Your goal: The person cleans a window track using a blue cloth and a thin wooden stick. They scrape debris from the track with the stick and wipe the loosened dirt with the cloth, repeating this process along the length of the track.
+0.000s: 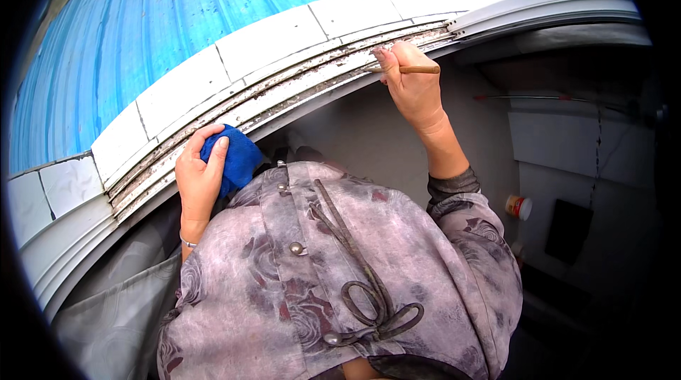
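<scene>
My left hand (pixel 201 173) is closed on a bunched blue cloth (pixel 234 156), close to the inner edge of a white window track (pixel 284 100). Dirt and dark grime lie along the track's grooves. Farther right, my right hand (pixel 410 85) grips a thin brown wooden stick (pixel 420 69), its rounded end pointing right past the knuckles. The fingertips are down at the track, and the fingers partly cover the stick's other end, so I cannot tell what is on it.
White tiles (pixel 269 39) border the track outside, with a blue corrugated roof (pixel 177 32) beyond. A white sash frame (pixel 553 7) stands at the upper right. Grey curtain fabric (pixel 117 309) hangs at the lower left. A small white and red tub (pixel 523 207) is below right.
</scene>
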Available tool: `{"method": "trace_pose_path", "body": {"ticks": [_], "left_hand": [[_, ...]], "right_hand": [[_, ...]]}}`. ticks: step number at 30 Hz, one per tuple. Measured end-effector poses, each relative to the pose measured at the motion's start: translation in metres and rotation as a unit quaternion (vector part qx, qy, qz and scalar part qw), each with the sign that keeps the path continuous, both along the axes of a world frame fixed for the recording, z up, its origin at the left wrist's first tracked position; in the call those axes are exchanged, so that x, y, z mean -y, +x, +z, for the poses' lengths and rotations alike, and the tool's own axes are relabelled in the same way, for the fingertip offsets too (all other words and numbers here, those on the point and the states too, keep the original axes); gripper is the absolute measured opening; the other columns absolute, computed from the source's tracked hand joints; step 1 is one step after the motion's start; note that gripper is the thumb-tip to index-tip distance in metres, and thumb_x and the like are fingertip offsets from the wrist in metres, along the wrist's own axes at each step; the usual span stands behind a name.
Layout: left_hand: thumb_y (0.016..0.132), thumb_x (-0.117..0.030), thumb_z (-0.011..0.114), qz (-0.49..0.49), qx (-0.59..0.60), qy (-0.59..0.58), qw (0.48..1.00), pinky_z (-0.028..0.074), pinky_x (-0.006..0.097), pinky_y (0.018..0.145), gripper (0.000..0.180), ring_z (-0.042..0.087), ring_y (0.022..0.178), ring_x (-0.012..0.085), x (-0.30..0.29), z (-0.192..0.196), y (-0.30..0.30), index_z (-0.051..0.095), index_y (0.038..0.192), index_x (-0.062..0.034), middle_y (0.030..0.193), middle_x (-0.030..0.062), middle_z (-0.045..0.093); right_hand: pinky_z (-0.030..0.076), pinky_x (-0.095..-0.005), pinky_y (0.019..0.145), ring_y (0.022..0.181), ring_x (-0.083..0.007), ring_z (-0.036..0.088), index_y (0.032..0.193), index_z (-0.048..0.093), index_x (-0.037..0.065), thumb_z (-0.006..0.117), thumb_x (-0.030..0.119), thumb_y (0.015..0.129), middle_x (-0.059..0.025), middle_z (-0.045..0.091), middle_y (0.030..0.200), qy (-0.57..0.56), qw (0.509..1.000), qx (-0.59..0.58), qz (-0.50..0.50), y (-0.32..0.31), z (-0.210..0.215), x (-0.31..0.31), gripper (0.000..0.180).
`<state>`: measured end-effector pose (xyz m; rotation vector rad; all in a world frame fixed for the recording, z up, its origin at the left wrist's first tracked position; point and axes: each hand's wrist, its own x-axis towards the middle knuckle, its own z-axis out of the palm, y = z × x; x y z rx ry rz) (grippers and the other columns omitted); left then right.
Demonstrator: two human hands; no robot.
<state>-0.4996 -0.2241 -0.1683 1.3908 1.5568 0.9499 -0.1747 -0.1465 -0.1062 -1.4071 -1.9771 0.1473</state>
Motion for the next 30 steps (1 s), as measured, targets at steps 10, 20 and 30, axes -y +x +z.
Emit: {"method": "trace_pose_path", "body": {"ticks": [10,20,30], "left_hand": [[0.087,-0.016,0.066,-0.005,-0.015,-0.01,1.0,0.048,0.026,0.076,0.02,0.063,0.082,0.0134,0.0,0.003,-0.001,0.066,0.103,-0.0038,0.091,0.0077,0.069],[0.087,-0.017,0.066,-0.013,-0.022,-0.003,1.0,0.048,0.026,0.078,0.02,0.063,0.084,0.0139,0.0,0.004,-0.003,0.066,0.102,-0.0037,0.091,0.0082,0.069],[0.087,-0.017,0.066,-0.014,-0.021,0.003,1.0,0.048,0.026,0.078,0.02,0.063,0.083,0.0143,0.0,0.001,-0.004,0.066,0.103,-0.0041,0.091,0.0085,0.069]], "right_hand": [[0.04,-0.0274,0.039,0.043,-0.0144,0.055,0.064,0.049,0.001,0.059,0.021,0.094,-0.0069,0.047,0.053,-0.054,0.985,-0.166,-0.005,0.005,-0.009,-0.005,0.038],[0.05,-0.0263,0.041,0.049,-0.0191,0.061,0.076,0.052,-0.002,0.049,0.042,0.098,-0.0122,0.056,0.064,-0.129,0.873,-0.447,-0.147,0.082,-0.034,-0.023,0.049],[0.051,-0.0256,0.042,0.049,-0.0183,0.061,0.077,0.049,0.001,0.049,0.045,0.097,-0.0112,0.056,0.066,-0.141,0.848,-0.497,-0.12,0.081,-0.047,-0.021,0.048]]}}
